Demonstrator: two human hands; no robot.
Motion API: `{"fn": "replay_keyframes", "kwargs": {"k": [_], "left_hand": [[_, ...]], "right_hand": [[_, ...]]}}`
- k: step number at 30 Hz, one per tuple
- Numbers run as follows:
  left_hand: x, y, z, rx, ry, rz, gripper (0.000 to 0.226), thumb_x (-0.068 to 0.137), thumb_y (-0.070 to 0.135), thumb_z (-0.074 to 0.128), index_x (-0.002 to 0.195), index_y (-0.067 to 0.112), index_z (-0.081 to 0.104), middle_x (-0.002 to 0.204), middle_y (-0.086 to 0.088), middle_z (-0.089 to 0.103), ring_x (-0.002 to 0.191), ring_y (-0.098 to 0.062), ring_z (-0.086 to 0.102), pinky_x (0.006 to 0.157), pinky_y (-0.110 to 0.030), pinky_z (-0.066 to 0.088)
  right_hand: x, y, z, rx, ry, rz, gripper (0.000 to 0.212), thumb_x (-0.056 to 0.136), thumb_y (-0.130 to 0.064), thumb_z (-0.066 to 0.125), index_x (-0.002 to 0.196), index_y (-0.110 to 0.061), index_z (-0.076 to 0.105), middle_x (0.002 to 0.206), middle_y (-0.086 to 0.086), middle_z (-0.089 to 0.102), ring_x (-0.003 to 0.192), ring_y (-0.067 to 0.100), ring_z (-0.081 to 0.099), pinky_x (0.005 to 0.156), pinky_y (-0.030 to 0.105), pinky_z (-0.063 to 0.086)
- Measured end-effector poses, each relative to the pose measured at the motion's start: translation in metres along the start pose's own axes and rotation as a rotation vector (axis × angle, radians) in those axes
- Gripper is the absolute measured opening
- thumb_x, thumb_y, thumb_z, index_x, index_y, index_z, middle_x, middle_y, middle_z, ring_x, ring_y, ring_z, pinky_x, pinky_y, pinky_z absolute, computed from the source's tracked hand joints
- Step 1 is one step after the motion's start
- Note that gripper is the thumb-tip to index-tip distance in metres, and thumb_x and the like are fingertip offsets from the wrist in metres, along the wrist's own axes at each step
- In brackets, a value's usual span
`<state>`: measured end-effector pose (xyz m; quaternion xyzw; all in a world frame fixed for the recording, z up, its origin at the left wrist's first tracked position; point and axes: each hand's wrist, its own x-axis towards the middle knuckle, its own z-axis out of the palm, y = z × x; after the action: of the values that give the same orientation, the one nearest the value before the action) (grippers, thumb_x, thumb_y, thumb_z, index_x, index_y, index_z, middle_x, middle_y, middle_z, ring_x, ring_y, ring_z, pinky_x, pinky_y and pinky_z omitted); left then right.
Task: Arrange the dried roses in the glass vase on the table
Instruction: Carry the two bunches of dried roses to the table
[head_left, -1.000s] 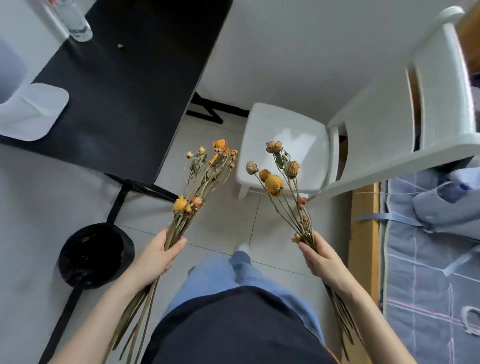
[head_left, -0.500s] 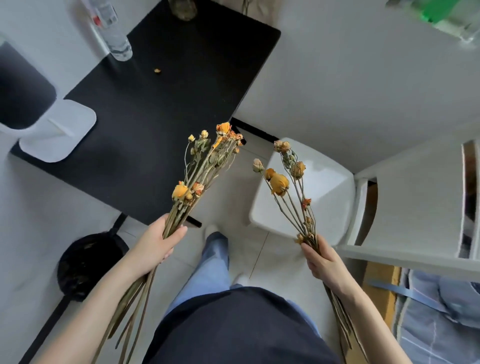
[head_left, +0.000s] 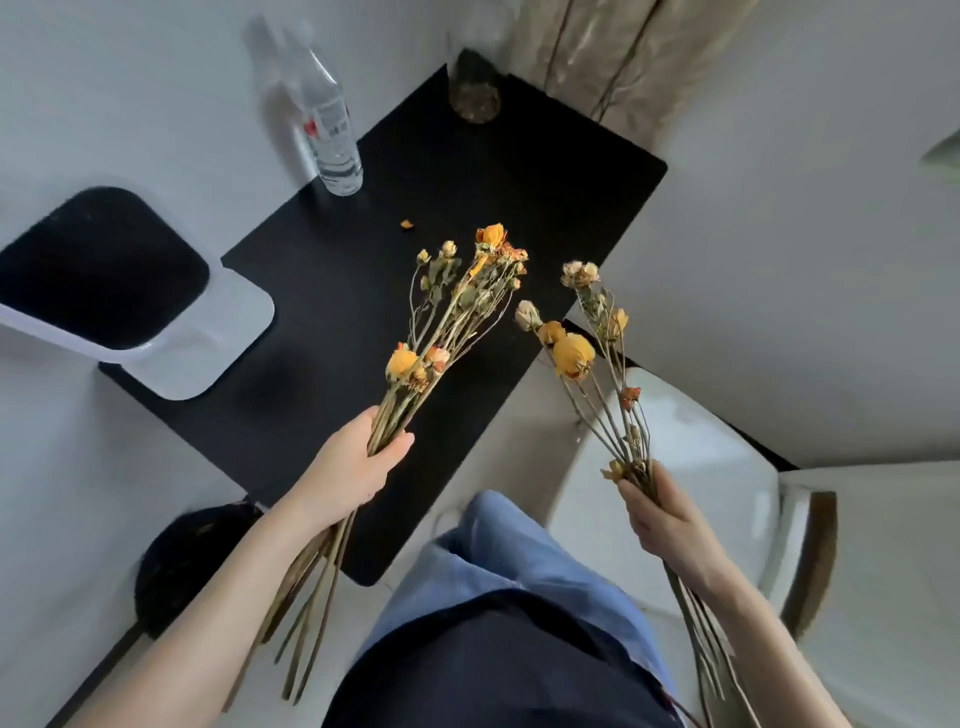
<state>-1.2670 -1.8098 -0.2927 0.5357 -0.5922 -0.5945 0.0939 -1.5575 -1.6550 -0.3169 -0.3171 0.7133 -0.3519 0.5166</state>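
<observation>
My left hand (head_left: 356, 467) grips a bunch of dried roses (head_left: 457, 301) by the stems, its orange and yellow heads raised over the black table (head_left: 415, 171). My right hand (head_left: 662, 514) grips a second bunch of dried roses (head_left: 576, 348), held beside the table's right edge over a white chair. A glass vase (head_left: 474, 93) stands at the table's far corner, well beyond both bunches. Long stem ends hang below both hands.
A clear plastic water bottle (head_left: 330, 140) stands at the table's far left edge. A white monitor stand (head_left: 208, 338) with a dark screen sits on the left. One loose orange petal (head_left: 407, 224) lies mid-table. A white chair (head_left: 691, 457) is at right, a black bin (head_left: 192, 561) on the floor.
The view has tilted up and forward, bringing the table, bottle and vase into sight. Both hands have lifted their bunches toward the table; grips are unchanged.
</observation>
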Motion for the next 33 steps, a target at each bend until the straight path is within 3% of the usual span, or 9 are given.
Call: {"fn": "replay_keyframes", "kwargs": {"k": [13, 18, 21, 27, 33], "left_hand": [[0.074, 0.03, -0.023, -0.205, 0.158, -0.089, 0.008, 0.092, 0.026, 0.053, 0.09, 0.02, 0.049, 0.059, 0.001, 0.044, 0.042, -0.006, 0.037, 0.04, -0.019, 0.032], [0.116, 0.056, -0.02, -0.19, 0.276, -0.076, 0.015, 0.093, 0.026, 0.052, 0.102, 0.014, 0.048, 0.06, 0.005, 0.045, 0.037, -0.004, 0.041, 0.038, -0.016, 0.033], [0.145, 0.075, -0.009, -0.207, 0.34, -0.082, 0.019, 0.093, 0.026, 0.051, 0.106, 0.013, 0.047, 0.058, 0.006, 0.045, 0.034, -0.003, 0.04, 0.037, -0.015, 0.032], [0.209, 0.127, 0.014, -0.335, 0.457, -0.072, 0.013, 0.095, 0.03, 0.046, 0.093, 0.017, 0.049, 0.059, 0.001, 0.041, 0.036, -0.004, 0.035, 0.036, -0.016, 0.031], [0.276, 0.181, 0.033, -0.566, 0.676, -0.04, 0.024, 0.098, 0.034, 0.038, 0.089, 0.016, 0.051, 0.057, 0.002, 0.04, 0.038, -0.004, 0.035, 0.035, -0.017, 0.031]], "right_hand": [[0.132, -0.107, -0.004, -0.181, -0.165, -0.128, 0.013, 0.098, -0.015, 0.045, 0.094, -0.025, 0.052, 0.059, -0.012, 0.043, 0.046, 0.001, 0.037, 0.041, 0.014, 0.03], [0.194, -0.137, -0.022, -0.251, -0.257, -0.125, 0.003, 0.097, -0.018, 0.045, 0.097, -0.017, 0.049, 0.067, -0.002, 0.043, 0.052, 0.006, 0.039, 0.045, 0.017, 0.035], [0.235, -0.151, -0.038, -0.251, -0.302, -0.115, 0.011, 0.097, -0.02, 0.046, 0.103, -0.011, 0.048, 0.068, 0.001, 0.042, 0.051, 0.007, 0.037, 0.045, 0.018, 0.034], [0.312, -0.189, -0.078, -0.337, -0.425, -0.172, 0.009, 0.098, -0.02, 0.044, 0.103, -0.013, 0.047, 0.065, -0.002, 0.041, 0.051, 0.005, 0.036, 0.045, 0.016, 0.034], [0.378, -0.239, -0.092, -0.285, -0.557, -0.213, 0.014, 0.098, -0.021, 0.043, 0.111, -0.018, 0.047, 0.059, -0.007, 0.036, 0.045, 0.003, 0.032, 0.039, 0.017, 0.029]]}}
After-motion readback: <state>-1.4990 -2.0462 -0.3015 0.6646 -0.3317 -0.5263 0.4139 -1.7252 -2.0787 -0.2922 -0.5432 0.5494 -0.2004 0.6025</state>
